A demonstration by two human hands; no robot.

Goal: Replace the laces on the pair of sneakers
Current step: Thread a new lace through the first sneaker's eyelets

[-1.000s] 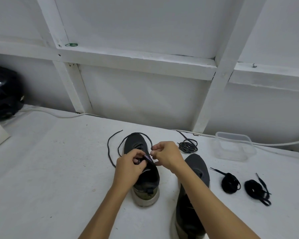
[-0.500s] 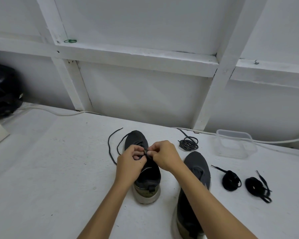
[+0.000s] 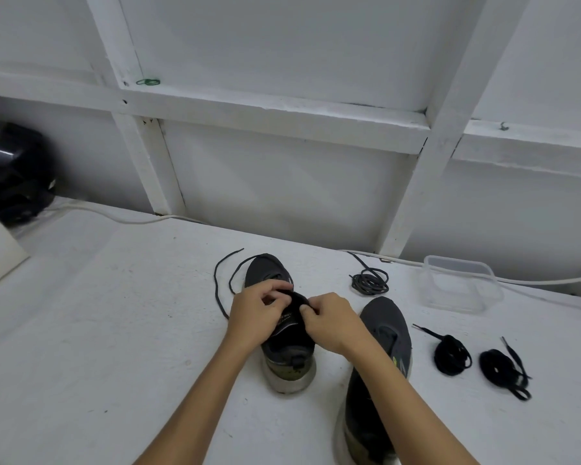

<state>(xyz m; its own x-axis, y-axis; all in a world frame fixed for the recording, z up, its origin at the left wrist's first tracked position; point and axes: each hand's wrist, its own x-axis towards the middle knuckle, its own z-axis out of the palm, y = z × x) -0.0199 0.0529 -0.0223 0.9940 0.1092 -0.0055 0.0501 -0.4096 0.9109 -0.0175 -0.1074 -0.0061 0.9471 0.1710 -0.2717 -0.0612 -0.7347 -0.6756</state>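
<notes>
Head view: white bench point(image 3: 98, 330) against a white panelled wall. Left hand point(image 3: 254, 313) and right hand point(image 3: 329, 322) both sit over the tongue area of the dark grey mesh sneaker with a pale worn sole point(image 3: 284, 330), which stands mid-bench, toe pointing away. Left hand's fingers are curled and pinch the tongue/upper edge; right hand's thumb and fingers are curled and pinch the same spot from the other side; whether a lace end is between them cannot be told. Thin dark loose lace point(image 3: 223, 283) trails off that sneaker's toe to the left and lies on the bench. Second dark grey sneaker point(image 3: 383, 350) stands just right of the first, partly under the right forearm. Coiled dark grey lace bundle point(image 3: 369, 282) lies beyond it. Two black flat lace bundles point(image 3: 451, 354) point(image 3: 503, 369) lie right of the second sneaker. Clear plastic tub point(image 3: 460, 285) stands near the wall. Black rounded object point(image 3: 12, 172) far left.
</notes>
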